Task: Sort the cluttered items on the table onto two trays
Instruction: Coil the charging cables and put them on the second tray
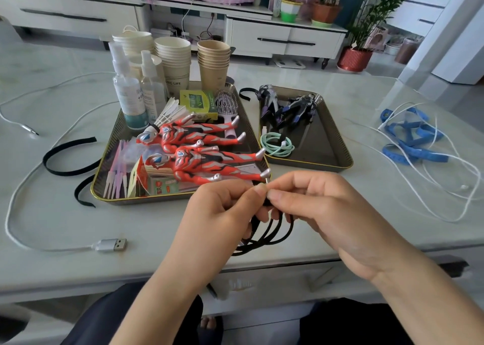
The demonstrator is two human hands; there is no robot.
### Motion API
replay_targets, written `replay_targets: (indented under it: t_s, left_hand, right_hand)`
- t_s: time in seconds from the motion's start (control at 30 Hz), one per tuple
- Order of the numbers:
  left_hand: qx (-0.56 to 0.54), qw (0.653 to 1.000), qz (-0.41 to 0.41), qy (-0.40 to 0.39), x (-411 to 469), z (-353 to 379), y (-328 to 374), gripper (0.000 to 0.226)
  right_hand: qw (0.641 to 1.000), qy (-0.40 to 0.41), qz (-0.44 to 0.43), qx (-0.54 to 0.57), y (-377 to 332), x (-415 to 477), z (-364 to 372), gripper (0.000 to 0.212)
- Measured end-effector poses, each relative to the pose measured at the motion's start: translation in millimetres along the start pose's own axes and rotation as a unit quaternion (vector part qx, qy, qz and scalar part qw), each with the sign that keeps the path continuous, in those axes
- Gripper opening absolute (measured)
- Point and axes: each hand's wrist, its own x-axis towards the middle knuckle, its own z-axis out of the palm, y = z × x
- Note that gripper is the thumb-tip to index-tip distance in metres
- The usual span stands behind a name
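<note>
Coiled black cord (275, 233) pinched at top by left hand (222, 211) and right hand (322, 208), fingers curled, loops hanging over near edge of tabletop (157, 221). Behind hands, left tray (104, 158) packed: red figures (209, 161), cups, spray bottles. Right tray (319, 145) holds dark figures, mint cable coil (277, 145). White USB cable (112, 245), blue tape measure (413, 140) loose on tabletop.
</note>
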Motion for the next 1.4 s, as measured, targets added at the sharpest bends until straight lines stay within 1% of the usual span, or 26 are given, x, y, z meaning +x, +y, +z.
replay_targets:
  t_s: [0.1, 0.2, 0.43, 0.53, 0.6, 0.7, 0.73, 0.83, 0.93, 1.03, 1.17, 1.23, 1.27, 1.33, 1.37, 1.4]
  left_hand:
    - [0.022, 0.999, 0.018, 0.015, 0.2, 1.3, -2.2, 0.035]
    - [0.048, 0.998, 0.024, 0.022, 0.5, -0.6, -3.3, 0.032]
    - [0.073, 0.996, 0.029, 0.03, -0.4, -0.8, -3.7, 0.03]
    - [0.081, 0.996, -0.003, 0.038, 0.3, 3.0, -3.5, 0.04]
    - [0.066, 0.996, -0.043, 0.039, 1.8, 3.9, -4.7, 0.036]
    - [0.035, 0.993, -0.108, -0.001, 2.2, 1.1, -3.7, 0.04]
    - [0.024, 0.992, -0.125, -0.022, 2.1, -0.3, -2.2, 0.038]
    - [-0.01, 0.984, -0.161, -0.077, 1.4, -3.2, 1.0, 0.04]
    - [-0.074, 0.978, -0.177, -0.078, 1.1, -5.2, 1.5, 0.039]
    - [-0.104, 0.976, -0.188, -0.045, 2.0, -1.8, 0.8, 0.036]
    - [-0.149, 0.971, -0.187, 0.026, 3.6, 2.3, -0.6, 0.035]
    - [-0.178, 0.963, -0.195, 0.047, 4.8, 1.7, -1.0, 0.04]
    - [-0.19, 0.96, -0.198, 0.052, 5.8, 0.6, -1.5, 0.043]
    - [-0.208, 0.956, -0.202, 0.048, 6.7, -0.5, -1.3, 0.045]
    - [-0.209, 0.955, -0.206, 0.048, 6.9, -0.8, -1.0, 0.045]
    - [-0.211, 0.953, -0.211, 0.052, 6.9, -0.9, -1.1, 0.045]
  right_hand:
    - [1.0, -0.006, 0.008, -0.007, -2.3, 1.3, -1.5, 0.018]
    - [1.0, -0.001, 0.006, 0.003, -2.9, 1.7, -2.3, 0.006]
    - [0.999, 0.012, 0.023, 0.033, -1.2, 1.9, -1.8, 0.009]
    - [0.999, 0.011, 0.039, 0.032, -0.6, 2.1, -2.3, 0.012]
    - [0.998, 0.011, 0.053, 0.038, 0.1, 2.9, -3.1, 0.013]
    - [0.997, 0.008, 0.055, 0.048, 2.6, 3.2, -3.4, 0.015]
    - [0.998, 0.009, 0.049, 0.048, 3.9, 3.2, -2.7, 0.014]
    - [0.999, 0.025, 0.014, 0.046, 5.4, 1.4, -1.1, 0.012]
    - [0.998, 0.026, -0.025, 0.055, 4.5, -0.5, -0.7, 0.018]
    - [0.997, 0.01, -0.077, 0.01, 6.0, 0.3, -0.4, 0.006]
    - [0.988, -0.004, -0.141, -0.068, 8.9, 0.5, -0.8, 0.022]
    - [0.966, 0.014, -0.198, -0.168, 11.5, 1.1, 1.6, 0.033]
    - [0.945, 0.032, -0.237, -0.225, 13.4, 2.8, 3.7, 0.035]
    - [0.901, 0.064, -0.307, -0.299, 17.5, 6.6, 6.4, 0.022]
    - [0.891, 0.073, -0.324, -0.31, 19.5, 8.2, 6.8, 0.014]
    - [0.886, 0.078, -0.332, -0.314, 19.7, 10.9, 6.4, 0.01]
